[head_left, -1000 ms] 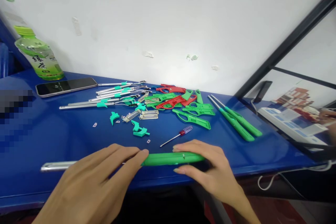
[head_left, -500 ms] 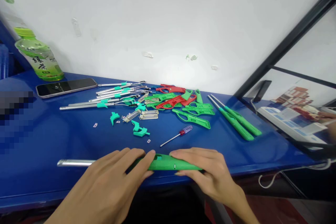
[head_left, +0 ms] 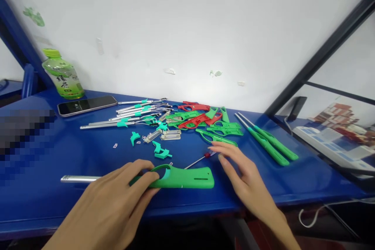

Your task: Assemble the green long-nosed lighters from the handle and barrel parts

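My left hand [head_left: 117,193] is closed round the middle of a green long-nosed gas lighter [head_left: 190,178], near the table's front edge. Its silver metal tube [head_left: 79,179] sticks out to the left, and the handle with a slot points right. Part of the teal trigger shows beside my fingers. My right hand [head_left: 244,175] is off the lighter, its fingers apart at the handle of a small screwdriver [head_left: 197,161]. The fingertips partly cover that handle; the thin shaft points left and down behind the lighter.
Silver lighter tubes [head_left: 131,113], green and red handle shells [head_left: 202,119], clear fuel tanks [head_left: 170,134] and teal triggers [head_left: 161,151] lie mid-table. Two whole green lighters [head_left: 266,140] rest at right. A phone [head_left: 88,105] and a tea bottle [head_left: 64,76] stand back left.
My right hand has let go of the lighter's handle end and moved up to the screwdriver. The lighter has rolled in my left hand, so its broad side shows.
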`<state>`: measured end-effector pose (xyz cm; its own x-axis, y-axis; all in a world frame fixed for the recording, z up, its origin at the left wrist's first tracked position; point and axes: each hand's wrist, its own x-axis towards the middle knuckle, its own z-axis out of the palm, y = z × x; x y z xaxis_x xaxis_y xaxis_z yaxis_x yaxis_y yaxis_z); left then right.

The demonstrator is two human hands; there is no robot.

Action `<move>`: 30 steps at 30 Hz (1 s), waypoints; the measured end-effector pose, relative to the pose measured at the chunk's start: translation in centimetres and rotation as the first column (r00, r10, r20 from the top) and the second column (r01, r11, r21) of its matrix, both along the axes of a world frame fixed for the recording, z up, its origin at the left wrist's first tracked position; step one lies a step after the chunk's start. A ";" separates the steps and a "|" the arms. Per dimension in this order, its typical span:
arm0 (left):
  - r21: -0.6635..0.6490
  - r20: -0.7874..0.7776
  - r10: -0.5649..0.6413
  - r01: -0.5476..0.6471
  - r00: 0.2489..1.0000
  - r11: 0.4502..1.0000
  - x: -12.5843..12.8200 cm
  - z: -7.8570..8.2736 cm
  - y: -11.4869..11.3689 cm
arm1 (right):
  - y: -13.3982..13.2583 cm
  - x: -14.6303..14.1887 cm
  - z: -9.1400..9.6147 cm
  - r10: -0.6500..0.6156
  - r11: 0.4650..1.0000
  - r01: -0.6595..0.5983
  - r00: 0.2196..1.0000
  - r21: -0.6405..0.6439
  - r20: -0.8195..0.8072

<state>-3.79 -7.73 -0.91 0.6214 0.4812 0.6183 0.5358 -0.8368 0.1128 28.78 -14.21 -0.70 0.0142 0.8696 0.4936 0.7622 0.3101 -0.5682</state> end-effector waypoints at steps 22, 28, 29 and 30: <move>-0.024 -0.146 0.110 -0.115 0.983 0.993 0.3 1.7 2.5 | 1.6 1.6 -0.7 0.033 0.998 -0.024 0.985 -0.053 0.167; -0.266 -0.523 0.240 -0.423 0.818 0.866 2.4 4.2 6.4 | 1.5 1.4 -0.5 0.059 0.997 -0.049 0.985 -0.064 0.160; -0.270 -0.536 0.240 -0.434 0.809 0.859 2.8 4.3 6.7 | 1.5 1.4 -0.6 0.061 0.997 -0.051 0.986 -0.064 0.158; -0.269 -0.539 0.241 -0.436 0.807 0.858 3.1 4.3 7.0 | 1.5 1.4 -0.6 0.062 0.997 -0.053 0.986 -0.064 0.155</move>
